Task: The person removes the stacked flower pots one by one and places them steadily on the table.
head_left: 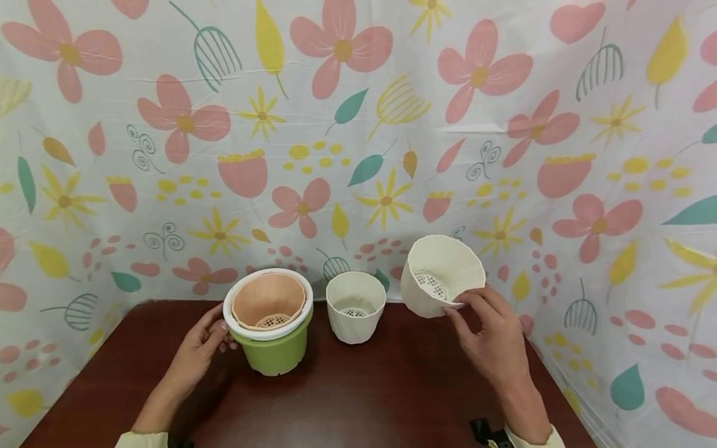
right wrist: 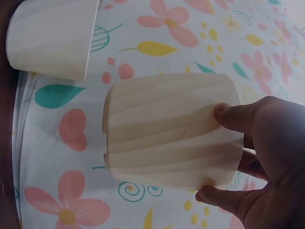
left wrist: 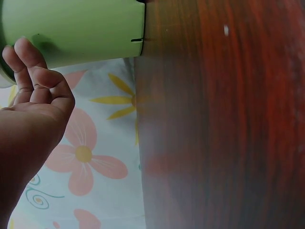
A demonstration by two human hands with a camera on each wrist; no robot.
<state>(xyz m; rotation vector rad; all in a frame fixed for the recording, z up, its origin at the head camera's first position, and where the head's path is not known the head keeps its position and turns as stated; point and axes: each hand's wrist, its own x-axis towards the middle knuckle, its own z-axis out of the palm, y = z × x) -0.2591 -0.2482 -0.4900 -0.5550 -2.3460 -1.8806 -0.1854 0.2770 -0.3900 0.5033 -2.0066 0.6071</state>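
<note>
My right hand (head_left: 495, 339) pinches the rim of a cream plastic flower pot (head_left: 417, 292), lifted and tilted with its mouth toward me. In the right wrist view the ribbed outer wall (right wrist: 167, 131) of this pot shows, with fingertips pressed on it. At the left, my left hand (head_left: 196, 348) rests with loosely bent fingers against the side of a green flower pot (head_left: 274, 354), near its rim. A white pot (head_left: 228, 309) sits in the green one, and an orange pot (head_left: 269, 292) with a perforated base sits inside. The left wrist view shows the fingers (left wrist: 35, 78) beside the green wall.
Another cream pot (head_left: 355, 311) stands upright between the nested pots and the held one, near the back edge. All stand on or above a dark red-brown wooden table (head_left: 347, 398). A floral cloth (head_left: 313, 143) hangs behind and along the sides.
</note>
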